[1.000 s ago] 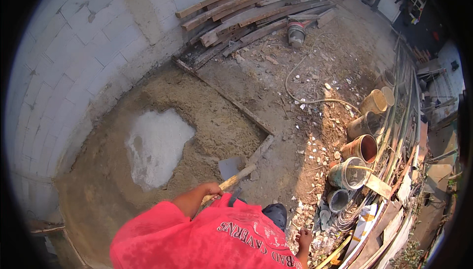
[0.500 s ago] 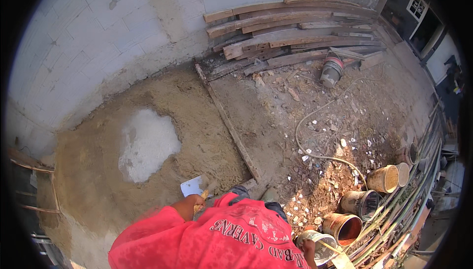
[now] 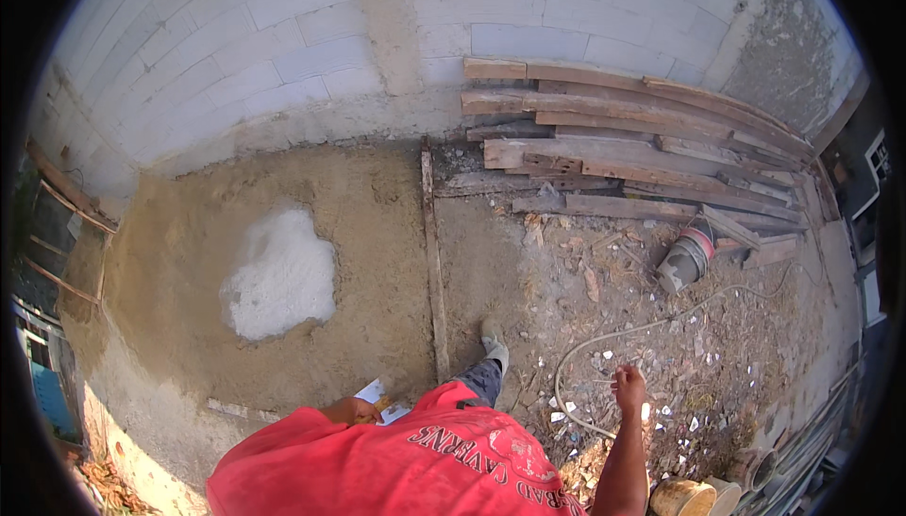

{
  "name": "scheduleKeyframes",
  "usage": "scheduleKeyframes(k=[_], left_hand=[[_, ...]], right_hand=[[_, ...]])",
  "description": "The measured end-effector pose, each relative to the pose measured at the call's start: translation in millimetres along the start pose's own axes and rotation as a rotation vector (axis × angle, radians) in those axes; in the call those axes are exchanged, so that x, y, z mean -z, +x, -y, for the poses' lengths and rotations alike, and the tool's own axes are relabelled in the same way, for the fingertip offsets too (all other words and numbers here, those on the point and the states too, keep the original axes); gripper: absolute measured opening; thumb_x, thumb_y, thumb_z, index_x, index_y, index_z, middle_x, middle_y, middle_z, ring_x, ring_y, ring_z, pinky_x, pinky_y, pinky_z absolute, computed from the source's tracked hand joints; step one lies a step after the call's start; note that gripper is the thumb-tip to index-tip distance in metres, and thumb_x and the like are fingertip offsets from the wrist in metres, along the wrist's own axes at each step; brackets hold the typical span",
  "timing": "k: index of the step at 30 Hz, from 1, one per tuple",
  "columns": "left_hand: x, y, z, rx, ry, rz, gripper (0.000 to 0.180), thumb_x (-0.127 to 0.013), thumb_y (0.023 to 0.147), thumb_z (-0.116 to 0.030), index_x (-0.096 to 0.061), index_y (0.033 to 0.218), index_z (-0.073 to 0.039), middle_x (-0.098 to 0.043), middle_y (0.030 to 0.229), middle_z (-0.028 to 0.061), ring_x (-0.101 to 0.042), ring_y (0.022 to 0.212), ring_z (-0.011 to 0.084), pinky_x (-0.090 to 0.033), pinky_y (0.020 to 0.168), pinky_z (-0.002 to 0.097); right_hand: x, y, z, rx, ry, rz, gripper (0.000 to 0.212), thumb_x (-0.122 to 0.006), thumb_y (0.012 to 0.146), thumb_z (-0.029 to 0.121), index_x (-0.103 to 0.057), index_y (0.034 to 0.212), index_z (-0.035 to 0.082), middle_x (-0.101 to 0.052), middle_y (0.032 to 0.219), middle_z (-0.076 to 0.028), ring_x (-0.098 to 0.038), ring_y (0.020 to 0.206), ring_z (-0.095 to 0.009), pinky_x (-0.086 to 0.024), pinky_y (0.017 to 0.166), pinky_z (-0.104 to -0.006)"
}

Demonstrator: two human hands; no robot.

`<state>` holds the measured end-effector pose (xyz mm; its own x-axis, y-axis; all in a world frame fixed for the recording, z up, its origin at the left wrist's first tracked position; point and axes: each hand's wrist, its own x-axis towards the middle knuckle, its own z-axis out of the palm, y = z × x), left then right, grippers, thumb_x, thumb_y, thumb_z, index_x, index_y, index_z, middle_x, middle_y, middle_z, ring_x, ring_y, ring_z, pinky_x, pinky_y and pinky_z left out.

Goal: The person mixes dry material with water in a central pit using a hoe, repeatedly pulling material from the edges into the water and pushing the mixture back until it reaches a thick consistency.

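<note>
My left hand (image 3: 354, 410) is closed round the handle of a trowel (image 3: 371, 390). Its pale flat metal blade shows beside my red shirt, low over the brown mortar floor. My right hand (image 3: 629, 389) is raised over the rubble, fingers curled in. A thin pale line shows beside it, but what it holds, if anything, is too small to tell. A patch of white powder (image 3: 281, 275) lies on the damp mortar bed (image 3: 377, 233). A straight wooden strip (image 3: 433, 261) borders that bed on its right, near my foot.
Stacked planks (image 3: 604, 152) lie along the block wall (image 3: 330, 34). On the rubble at right are a tilted bucket (image 3: 687, 259) and a curving hose (image 3: 642, 329). More buckets (image 3: 681, 497) stand at the lower right, by long poles.
My right hand has come away from the buckets at the lower right and risen over the rubble. The left hand still holds the trowel. The view has turned, and a foot now shows.
</note>
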<state>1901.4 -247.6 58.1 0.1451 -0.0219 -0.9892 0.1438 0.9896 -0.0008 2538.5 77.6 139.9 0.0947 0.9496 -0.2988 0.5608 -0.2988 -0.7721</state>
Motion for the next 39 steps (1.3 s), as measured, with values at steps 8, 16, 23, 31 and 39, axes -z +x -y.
scheduleKeyframes(k=[8, 16, 23, 31, 39], left_hand=[[36.0, -7.4, -225.8, -0.422, 0.117, -0.111, 0.018, -0.072, 0.084, -0.022, -0.066, 0.08, -0.005, -0.058, 0.065, 0.005, -0.058, 0.057, 0.0188, -0.047, 0.05, 0.0377], [69.6, -139.3, -498.9, -0.68, -0.295, -0.143, 0.041, -0.078, 0.08, -0.015, -0.053, 0.107, 0.002, -0.057, 0.064, 0.0043, -0.054, 0.049, 0.0141, -0.044, 0.042, 0.0325], [159.5, -233.5, -640.0, -0.886, -0.326, -0.193, 0.048, -0.08, 0.077, -0.021, -0.055, 0.11, 0.003, -0.063, 0.076, 0.0096, -0.061, 0.057, 0.0175, -0.05, 0.051, 0.0354], [232.0, -377.3, -650.0, -0.307, 0.191, -0.721, 0.052, -0.069, 0.081, -0.04, -0.061, 0.117, -0.003, -0.071, 0.1, 0.0215, -0.07, 0.095, 0.0401, -0.053, 0.084, 0.0517], [310.9, -442.3, -648.6, -0.195, -0.231, -0.765, 0.043, -0.064, 0.086, -0.041, -0.063, 0.114, -0.008, -0.071, 0.096, 0.0236, -0.068, 0.096, 0.0435, -0.051, 0.086, 0.0543]], right_hand=[[-162.3, 100.4, 111.2, 0.02, -0.022, 0.55, 0.038, -0.065, 0.094, 0.03, -0.067, 0.114, -0.002, -0.071, 0.085, -0.011, -0.071, 0.082, -0.019, -0.055, 0.072, -0.0312], [-287.8, 282.3, 410.5, -0.035, 0.013, 1.093, 0.048, -0.065, 0.096, 0.047, -0.061, 0.118, 0.004, -0.068, 0.099, -0.004, -0.065, 0.087, -0.015, -0.056, 0.076, -0.0333], [-437.3, 393.8, 553.0, -0.432, 0.516, 0.948, 0.035, -0.073, 0.093, 0.036, -0.057, 0.107, 0.008, -0.066, 0.091, -0.005, -0.066, 0.084, -0.02, -0.056, 0.078, -0.0352], [-590.7, 512.7, 672.8, -0.522, 0.353, 1.079, 0.024, -0.074, 0.092, 0.024, -0.058, 0.101, 0.008, -0.065, 0.083, -0.004, -0.066, 0.076, -0.019, -0.058, 0.07, -0.0342], [-756.4, 542.9, 759.2, -0.532, 0.184, 1.282, 0.022, -0.07, 0.093, 0.025, -0.058, 0.103, 0.01, -0.065, 0.084, -0.006, -0.066, 0.076, -0.021, -0.058, 0.07, -0.0342]])
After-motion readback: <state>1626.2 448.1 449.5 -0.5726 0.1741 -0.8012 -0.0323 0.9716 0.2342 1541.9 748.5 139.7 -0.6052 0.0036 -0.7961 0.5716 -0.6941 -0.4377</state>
